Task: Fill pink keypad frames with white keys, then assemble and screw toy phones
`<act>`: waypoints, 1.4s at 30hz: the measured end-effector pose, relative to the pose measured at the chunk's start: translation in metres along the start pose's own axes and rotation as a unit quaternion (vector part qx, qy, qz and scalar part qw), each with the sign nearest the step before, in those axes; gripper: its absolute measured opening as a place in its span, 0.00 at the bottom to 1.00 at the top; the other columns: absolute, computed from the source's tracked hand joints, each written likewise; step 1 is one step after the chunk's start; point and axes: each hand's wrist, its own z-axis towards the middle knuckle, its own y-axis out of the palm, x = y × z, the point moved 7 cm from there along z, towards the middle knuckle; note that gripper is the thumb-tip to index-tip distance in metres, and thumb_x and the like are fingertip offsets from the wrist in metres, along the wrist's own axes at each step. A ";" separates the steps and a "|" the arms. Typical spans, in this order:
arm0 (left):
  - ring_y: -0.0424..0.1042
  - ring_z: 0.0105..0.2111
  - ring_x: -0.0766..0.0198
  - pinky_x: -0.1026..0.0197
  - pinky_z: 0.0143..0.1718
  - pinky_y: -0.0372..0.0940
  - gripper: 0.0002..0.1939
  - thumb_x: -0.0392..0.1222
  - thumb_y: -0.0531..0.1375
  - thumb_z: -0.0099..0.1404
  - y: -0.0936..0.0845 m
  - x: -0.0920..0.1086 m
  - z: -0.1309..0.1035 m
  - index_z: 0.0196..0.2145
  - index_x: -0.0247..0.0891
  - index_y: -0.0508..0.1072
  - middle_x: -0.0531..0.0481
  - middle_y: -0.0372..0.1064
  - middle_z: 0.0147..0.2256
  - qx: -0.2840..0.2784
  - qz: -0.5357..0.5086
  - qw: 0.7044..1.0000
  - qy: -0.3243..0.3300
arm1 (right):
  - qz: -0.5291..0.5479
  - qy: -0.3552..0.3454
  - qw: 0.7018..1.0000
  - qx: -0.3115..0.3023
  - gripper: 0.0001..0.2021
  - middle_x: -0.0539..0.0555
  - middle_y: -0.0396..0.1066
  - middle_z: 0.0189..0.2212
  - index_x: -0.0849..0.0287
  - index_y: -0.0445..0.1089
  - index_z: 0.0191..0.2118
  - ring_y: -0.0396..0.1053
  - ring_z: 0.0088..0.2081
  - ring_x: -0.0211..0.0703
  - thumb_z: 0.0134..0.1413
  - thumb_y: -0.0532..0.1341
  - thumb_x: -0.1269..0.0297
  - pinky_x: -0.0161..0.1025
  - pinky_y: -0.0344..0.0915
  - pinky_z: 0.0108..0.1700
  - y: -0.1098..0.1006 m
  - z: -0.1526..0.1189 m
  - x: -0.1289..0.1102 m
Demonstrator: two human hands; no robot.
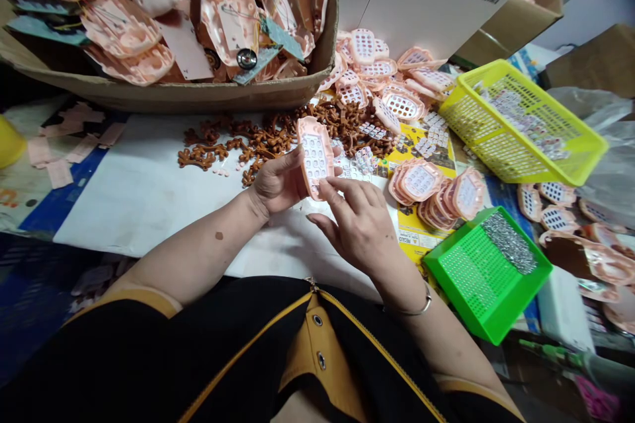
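Observation:
Near the middle of the work surface, my left hand (282, 180) holds a pink plastic toy-phone shell (316, 155) by its side, thumb along the left edge. The shell stands tilted up, its inner side toward me, with a pale keypad sheet set in it. My right hand (358, 215) touches the shell's lower end with the index fingertip; its thumb is held apart below and the fingers are extended. Behind the shell lie loose clear-and-white keypad pieces (364, 160) and a heap of brown plastic parts (278, 135).
A cardboard box (218, 96) of pink housings with wires stands at the back left. Stacked pink shells (421, 180) lie to the right, near a yellow basket (526, 125) of keypads and a green basket (461, 277) of screws. More pink shells (380, 66) are piled behind.

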 end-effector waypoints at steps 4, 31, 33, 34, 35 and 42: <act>0.69 0.60 0.40 0.39 0.59 0.65 0.33 0.59 0.62 0.62 0.003 0.001 -0.001 0.61 0.39 0.68 0.40 0.72 0.58 0.000 -0.001 1.000 -0.003 | 0.030 -0.019 0.999 0.019 0.15 0.61 0.78 0.44 0.62 0.69 0.51 0.72 0.45 0.48 0.65 0.61 0.58 0.44 0.68 0.48 -0.002 -0.003 0.000; 0.68 0.60 0.41 0.44 0.57 0.68 0.37 0.66 0.69 0.52 0.013 -0.003 -0.007 0.53 0.40 0.75 0.40 0.72 0.58 -0.045 0.053 0.998 -0.010 | -0.025 -0.046 0.994 0.095 0.14 0.54 0.80 0.47 0.55 0.73 0.53 0.75 0.49 0.42 0.64 0.60 0.71 0.44 0.67 0.56 -0.009 -0.013 -0.002; 0.70 0.58 0.44 0.46 0.54 0.70 0.39 0.68 0.67 0.53 0.012 -0.006 -0.006 0.55 0.41 0.74 0.40 0.69 0.60 -0.044 0.070 0.996 -0.031 | -0.065 0.009 0.994 0.088 0.14 0.55 0.80 0.47 0.55 0.74 0.53 0.76 0.48 0.43 0.64 0.59 0.71 0.45 0.68 0.53 -0.016 -0.019 0.019; 0.71 0.57 0.45 0.46 0.52 0.71 0.40 0.68 0.67 0.53 0.012 -0.006 -0.005 0.56 0.42 0.73 0.40 0.68 0.61 -0.043 0.077 0.995 -0.038 | -0.096 0.047 0.991 0.082 0.14 0.56 0.80 0.46 0.55 0.74 0.53 0.76 0.46 0.45 0.64 0.59 0.70 0.46 0.68 0.51 -0.021 -0.024 0.034; 0.72 0.55 0.47 0.47 0.51 0.72 0.40 0.67 0.68 0.52 0.011 -0.006 -0.004 0.57 0.43 0.73 0.40 0.67 0.61 -0.041 0.084 0.995 -0.043 | -0.129 0.086 0.985 0.078 0.14 0.57 0.81 0.46 0.55 0.74 0.53 0.76 0.44 0.46 0.65 0.59 0.69 0.47 0.67 0.49 -0.027 -0.031 0.051; 0.74 0.50 0.50 0.47 0.48 0.73 0.34 0.60 0.69 0.54 0.001 0.000 -0.001 0.55 0.43 0.73 0.39 0.67 0.59 -0.004 0.108 0.993 -0.037 | -0.281 0.190 0.938 -0.071 0.15 0.58 0.80 0.33 0.58 0.78 0.41 0.71 0.33 0.47 0.67 0.52 0.66 0.47 0.60 0.40 -0.030 -0.079 0.137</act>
